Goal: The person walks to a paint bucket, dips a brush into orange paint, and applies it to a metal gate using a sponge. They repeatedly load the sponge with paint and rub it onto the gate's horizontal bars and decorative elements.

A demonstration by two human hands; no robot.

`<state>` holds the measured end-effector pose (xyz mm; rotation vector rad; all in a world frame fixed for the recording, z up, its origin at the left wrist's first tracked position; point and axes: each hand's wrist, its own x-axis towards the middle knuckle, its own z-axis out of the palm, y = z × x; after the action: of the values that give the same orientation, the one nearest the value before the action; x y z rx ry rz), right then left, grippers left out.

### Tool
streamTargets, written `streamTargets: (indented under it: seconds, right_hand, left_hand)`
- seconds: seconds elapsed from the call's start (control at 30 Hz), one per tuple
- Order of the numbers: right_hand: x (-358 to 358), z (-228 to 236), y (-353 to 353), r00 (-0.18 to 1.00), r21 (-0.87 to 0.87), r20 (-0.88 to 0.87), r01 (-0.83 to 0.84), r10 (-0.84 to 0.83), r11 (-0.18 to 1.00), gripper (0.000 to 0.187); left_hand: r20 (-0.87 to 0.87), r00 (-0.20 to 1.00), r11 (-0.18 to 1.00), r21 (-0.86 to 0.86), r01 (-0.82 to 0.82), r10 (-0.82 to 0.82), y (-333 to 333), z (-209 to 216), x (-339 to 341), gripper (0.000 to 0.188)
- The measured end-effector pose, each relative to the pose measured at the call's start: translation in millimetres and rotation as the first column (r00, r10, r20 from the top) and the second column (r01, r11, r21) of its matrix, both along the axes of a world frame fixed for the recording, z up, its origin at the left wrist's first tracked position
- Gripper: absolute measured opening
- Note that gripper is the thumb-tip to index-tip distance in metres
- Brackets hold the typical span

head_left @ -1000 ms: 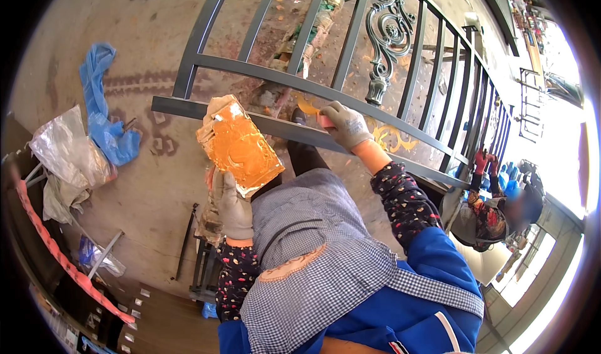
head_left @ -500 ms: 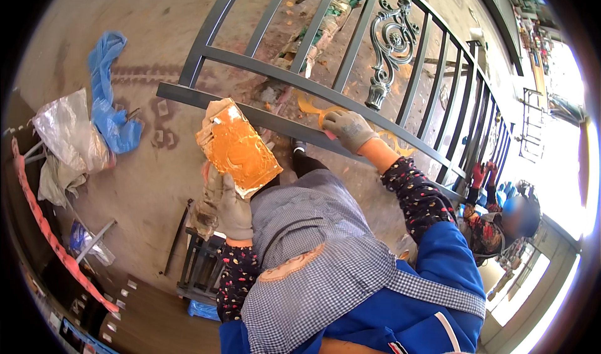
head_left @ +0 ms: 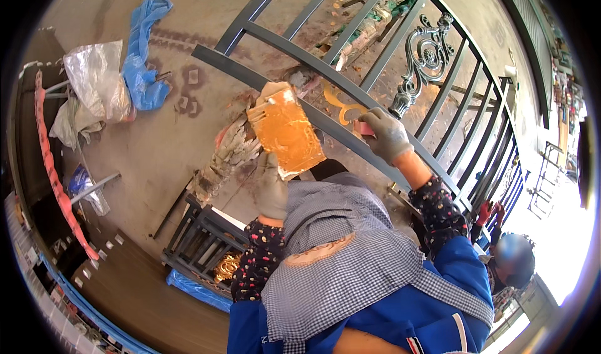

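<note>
My left hand (head_left: 272,188), in a grey work glove, grips the near end of a flat slab (head_left: 289,135) coated with orange-gold paste. The slab has ragged, whitish edges. My gloved right hand (head_left: 385,135) is closed around a small pinkish-red block (head_left: 363,128), its exact kind unclear. This hand is at the lower rails of a dark grey metal railing (head_left: 300,53), beside a gold-coloured scroll (head_left: 338,103) set between them. Farther along the railing sits a larger dark scroll ornament (head_left: 424,60) with silvery-green highlights.
Past my left hand stands a dirt-crusted, pale support (head_left: 219,160). A black metal frame (head_left: 203,238) with a gold ornament lies at lower left. Blue plastic (head_left: 145,60) and clear sheeting (head_left: 97,78) lie left. A co-worker (head_left: 513,260) in red gloves is at right.
The view has shifted, moving the scene rightward and mostly upward. My right hand has moved right along the rail past the gold scroll, and the pinkish-red block now shows in it. My left hand keeps the slab.
</note>
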<state>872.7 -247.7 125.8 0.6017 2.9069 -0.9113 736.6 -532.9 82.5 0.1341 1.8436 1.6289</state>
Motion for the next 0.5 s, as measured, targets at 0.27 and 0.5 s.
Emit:
streamTargets:
  seconds: [0.27, 0.5]
  right_hand:
    - [-20.6, 51.1, -68.3, 0.949, -0.168, -0.277, 0.106, -0.151, 0.98, 0.037]
    - [-23.5, 40.9, -89.4, 0.973, -0.051, -0.224, 0.039, -0.05, 0.998, 0.032]
  left_hand:
    - [0.36, 0.932, 0.961, 0.236, -0.141, 0.048, 42.2, 21.0, 29.6, 0.04]
    - [0.356, 0.935, 0.95, 0.291, -0.109, -0.002, 43.3, 9.7, 39.4, 0.038]
